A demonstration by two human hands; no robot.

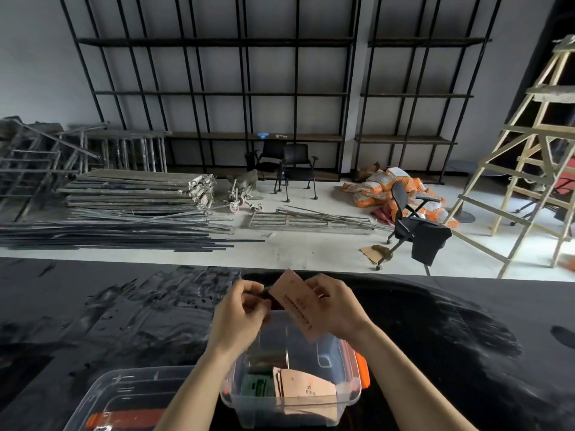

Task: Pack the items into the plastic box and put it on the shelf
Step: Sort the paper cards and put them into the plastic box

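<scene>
A clear plastic box (pixel 348 387) with orange latches stands on the black table right in front of me. Inside it lie a brown paper packet (pixel 306 390) and a green item (pixel 258 385). Above the box's far edge, both hands hold a pinkish-brown printed paper envelope (pixel 295 306). My right hand (pixel 334 303) grips its right side; my left hand (pixel 241 312) pinches its left end, where something dark shows. The clear lid (pixel 130 399) with an orange latch lies at the lower left.
The table is covered in wrinkled black sheet (pixel 109 321). Beyond it stand black metal shelves (pixel 217 91) along the wall, stacked metal bars (pixel 124 213), black chairs (pixel 289 169), orange sacks (pixel 389 188) and a wooden ladder (pixel 529 157) at right.
</scene>
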